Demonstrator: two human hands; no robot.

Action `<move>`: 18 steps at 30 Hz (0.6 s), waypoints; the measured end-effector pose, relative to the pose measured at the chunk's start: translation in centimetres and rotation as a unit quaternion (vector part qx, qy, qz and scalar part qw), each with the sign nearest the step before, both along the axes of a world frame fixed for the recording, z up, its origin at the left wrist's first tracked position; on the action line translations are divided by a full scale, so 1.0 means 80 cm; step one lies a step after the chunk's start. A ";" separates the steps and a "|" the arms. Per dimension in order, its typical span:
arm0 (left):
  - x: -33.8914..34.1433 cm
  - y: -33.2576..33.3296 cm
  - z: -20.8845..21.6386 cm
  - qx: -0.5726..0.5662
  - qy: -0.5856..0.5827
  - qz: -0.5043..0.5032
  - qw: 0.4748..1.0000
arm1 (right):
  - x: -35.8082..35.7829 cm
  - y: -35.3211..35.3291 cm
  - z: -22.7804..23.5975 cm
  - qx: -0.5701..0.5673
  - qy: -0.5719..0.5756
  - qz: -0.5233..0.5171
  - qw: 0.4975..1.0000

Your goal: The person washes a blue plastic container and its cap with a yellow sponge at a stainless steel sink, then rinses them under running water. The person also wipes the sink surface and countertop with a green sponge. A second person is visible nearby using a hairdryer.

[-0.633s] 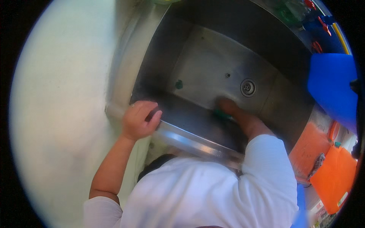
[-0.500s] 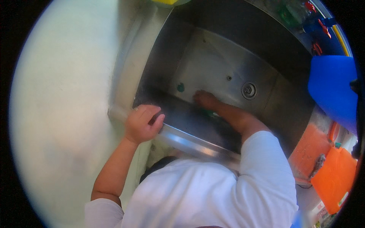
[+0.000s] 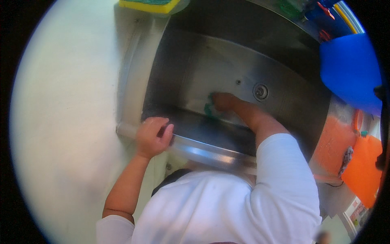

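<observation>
My right hand (image 3: 224,101) reaches down to the floor of a deep steel sink (image 3: 199,61). Its closed fingers press on a green, crumpled piece (image 3: 209,109) that looks like a scouring pad and sticks out on the left side of the hand. Blur hides how much of it lies under the palm. At the sink's near left corner, my left hand (image 3: 155,136) rests with its fingers bent over the steel rim (image 3: 203,151) and its thumb apart.
A drain (image 3: 261,92) sits right of my right hand, with a small round fitting (image 3: 238,82) beside it. A yellow and green sponge (image 3: 152,5) lies at the far left rim. Blue plastic (image 3: 349,71) and an orange sheet (image 3: 362,171) stand on the right.
The green piece, which lay partly apart on the sink floor to the left, is now against my right hand. My left hand stays on the rim. The view has shifted slightly.
</observation>
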State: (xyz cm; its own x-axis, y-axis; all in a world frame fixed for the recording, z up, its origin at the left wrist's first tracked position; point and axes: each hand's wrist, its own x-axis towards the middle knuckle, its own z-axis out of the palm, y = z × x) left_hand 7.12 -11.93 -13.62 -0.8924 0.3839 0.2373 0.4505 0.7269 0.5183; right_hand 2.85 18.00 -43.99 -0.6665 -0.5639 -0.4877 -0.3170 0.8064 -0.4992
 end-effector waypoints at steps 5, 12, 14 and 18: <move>-0.005 0.001 -0.002 0.008 0.007 -0.028 1.000 | 0.039 0.049 0.006 0.015 0.109 0.013 0.994; 0.000 0.004 -0.001 0.015 -0.024 -0.010 1.000 | 0.012 0.024 0.049 0.060 -0.031 0.010 0.998; 0.003 0.008 0.004 0.018 -0.038 -0.010 0.999 | 0.012 0.040 0.106 0.007 0.059 -0.126 0.990; 0.009 0.013 0.008 0.019 -0.027 -0.024 0.999 | 0.022 0.093 0.227 -0.054 0.100 -0.327 0.938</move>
State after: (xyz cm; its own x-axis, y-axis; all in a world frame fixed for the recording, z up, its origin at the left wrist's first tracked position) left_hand 7.87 -10.92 -12.98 -0.8849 0.4185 0.2043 0.4551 0.6839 0.5703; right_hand 4.65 25.41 -25.85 -0.9594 -0.0420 -0.2790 0.1310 0.8095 -0.5723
